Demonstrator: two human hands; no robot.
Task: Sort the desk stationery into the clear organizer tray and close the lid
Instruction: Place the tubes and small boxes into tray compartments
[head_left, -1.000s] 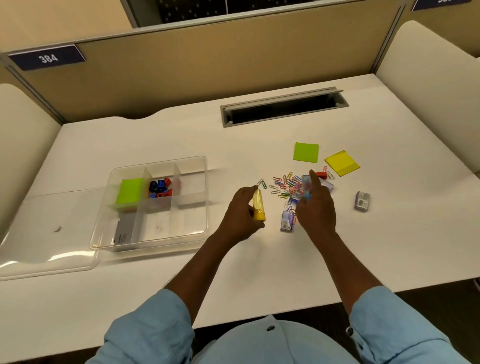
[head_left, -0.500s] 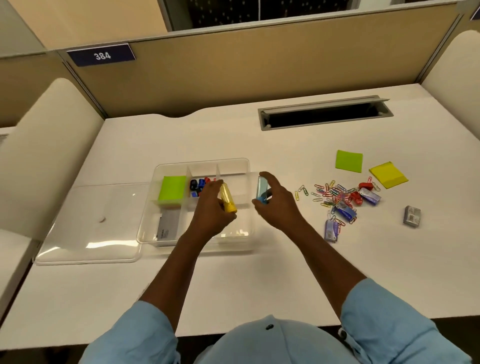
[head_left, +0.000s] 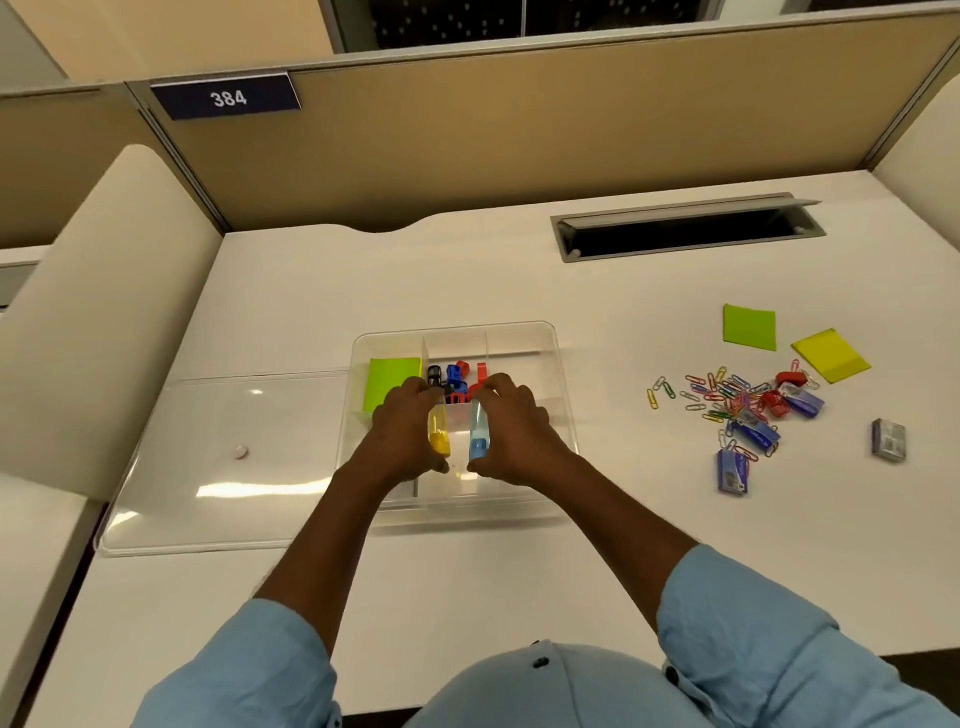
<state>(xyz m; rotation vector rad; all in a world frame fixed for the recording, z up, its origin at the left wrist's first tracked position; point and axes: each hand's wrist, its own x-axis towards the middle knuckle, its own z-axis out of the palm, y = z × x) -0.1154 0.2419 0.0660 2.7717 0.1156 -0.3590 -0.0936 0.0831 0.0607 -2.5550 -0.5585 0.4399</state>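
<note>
The clear organizer tray (head_left: 550, 332) stands mid-desk, its clear lid (head_left: 218, 467) lying open flat to its left. Both hands are over the tray's front middle compartment. My left hand (head_left: 402, 434) grips a small yellow translucent stapler-like piece (head_left: 438, 428). Beside it, my right hand (head_left: 514, 428) grips a blue translucent one (head_left: 478, 431). A green sticky pad (head_left: 390, 382) lies in the tray's left compartment, and coloured binder clips (head_left: 457, 376) fill the back middle one.
On the desk to the right lie a scatter of coloured paper clips (head_left: 722, 397), blue staple boxes (head_left: 731, 470), a grey staple box (head_left: 889, 439), a green sticky pad (head_left: 749, 326) and a yellow one (head_left: 830, 356). A cable slot (head_left: 685, 234) is at the back.
Both hands have carried the yellow and blue pieces from the paper-clip pile leftward to the tray and now hold them low over its front middle compartment.
</note>
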